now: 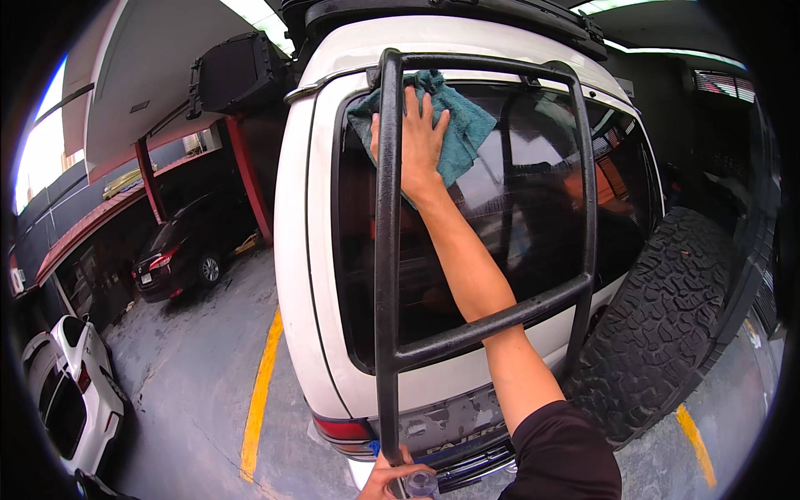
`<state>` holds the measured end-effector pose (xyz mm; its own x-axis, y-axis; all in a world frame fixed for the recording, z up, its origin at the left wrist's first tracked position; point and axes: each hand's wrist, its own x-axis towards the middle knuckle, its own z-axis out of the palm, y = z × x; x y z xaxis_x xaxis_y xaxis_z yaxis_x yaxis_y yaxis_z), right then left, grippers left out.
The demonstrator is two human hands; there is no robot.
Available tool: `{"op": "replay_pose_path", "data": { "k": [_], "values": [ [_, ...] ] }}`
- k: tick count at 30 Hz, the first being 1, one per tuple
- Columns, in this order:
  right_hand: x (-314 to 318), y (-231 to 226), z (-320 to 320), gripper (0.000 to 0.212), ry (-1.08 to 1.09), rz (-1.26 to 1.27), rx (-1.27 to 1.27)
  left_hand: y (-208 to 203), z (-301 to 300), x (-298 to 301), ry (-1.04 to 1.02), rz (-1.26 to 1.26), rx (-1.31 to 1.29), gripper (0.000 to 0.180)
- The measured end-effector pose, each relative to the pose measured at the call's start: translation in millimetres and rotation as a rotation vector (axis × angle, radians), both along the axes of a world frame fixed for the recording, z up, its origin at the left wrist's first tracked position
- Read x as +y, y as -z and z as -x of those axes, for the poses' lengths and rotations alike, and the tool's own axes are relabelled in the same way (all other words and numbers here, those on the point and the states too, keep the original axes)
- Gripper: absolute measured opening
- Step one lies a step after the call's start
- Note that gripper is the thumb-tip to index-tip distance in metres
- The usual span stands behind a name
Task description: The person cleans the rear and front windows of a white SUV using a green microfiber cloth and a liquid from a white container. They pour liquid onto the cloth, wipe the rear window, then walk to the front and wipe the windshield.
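My right hand (423, 148) lies flat with fingers spread on a teal cloth (469, 125), pressing it against the upper left of a dark rear window (467, 242). The window belongs to a white off-road vehicle (304, 250). My right arm reaches up behind the crossbar of a black metal ladder (388, 250), whose left rail partly hides the hand and cloth. At the bottom edge my left hand (385, 479) is closed around the lower end of that rail. A clear, round-ended thing (419, 483), perhaps a bottle, sits against it; a small blue piece (373, 447) shows beside it.
A large spare tire (667, 317) juts out at the right of the rear door. A dark car (187, 250) and a white car (79, 383) stand at the left. Yellow lines (262, 392) mark the grey floor. Roof gear (450, 10) overhangs the vehicle's top.
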<state>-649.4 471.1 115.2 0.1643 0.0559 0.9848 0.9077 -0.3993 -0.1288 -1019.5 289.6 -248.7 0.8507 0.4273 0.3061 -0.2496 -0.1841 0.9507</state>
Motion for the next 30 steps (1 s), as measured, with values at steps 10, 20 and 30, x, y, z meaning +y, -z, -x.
{"op": "replay_pose_path", "data": {
  "k": [10,20,30],
  "values": [
    [-108.0,-11.5,-192.1,0.058,-0.114,-0.162,0.411,-5.2,-1.5,-9.5,-0.189,-0.07,0.04,0.053],
    [-123.3,14.2,-243.4,0.063,0.006,-0.212,0.529,17.2,-6.4,-12.1,-0.235,-0.111,-0.133,0.044],
    [-121.1,-13.3,-299.0,0.067,-0.057,-0.079,0.4,5.1,-2.0,-4.5,-0.185,-0.18,0.012,0.032]
  ]
}}
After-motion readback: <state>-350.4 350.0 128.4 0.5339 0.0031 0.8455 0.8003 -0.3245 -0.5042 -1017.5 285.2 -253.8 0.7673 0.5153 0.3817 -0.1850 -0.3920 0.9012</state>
